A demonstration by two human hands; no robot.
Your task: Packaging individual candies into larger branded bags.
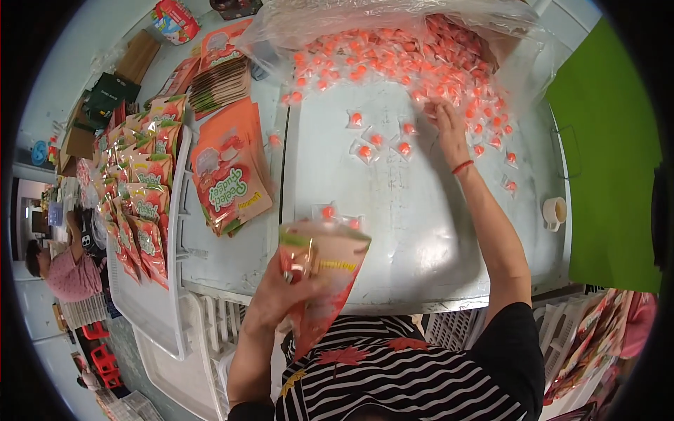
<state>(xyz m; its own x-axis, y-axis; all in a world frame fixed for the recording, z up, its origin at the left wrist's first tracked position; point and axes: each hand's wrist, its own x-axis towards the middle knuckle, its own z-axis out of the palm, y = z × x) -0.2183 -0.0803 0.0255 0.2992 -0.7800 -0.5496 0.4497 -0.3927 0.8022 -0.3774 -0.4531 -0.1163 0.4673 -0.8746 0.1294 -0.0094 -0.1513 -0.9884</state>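
Observation:
My left hand (275,289) grips an orange-and-beige candy pouch (328,263) near the table's front edge, its wide end upward. Two wrapped candies (328,211) lie just beyond the pouch's top. With a red string round the wrist, my right hand (447,126) reaches to the near edge of a large heap of red-orange candies in clear wrappers (393,56). Its fingers are bent down among the candies, and what they hold is hidden. Several loose candies (376,139) lie left of that hand on the pale tabletop (365,182).
Flat pouches (232,165) lie stacked left of the candies, with more pouches (219,85) behind. A white tray (147,309) at the left holds rows of filled pouches (149,200). A cup (554,212) stands at the right edge. Another person (70,274) is far left.

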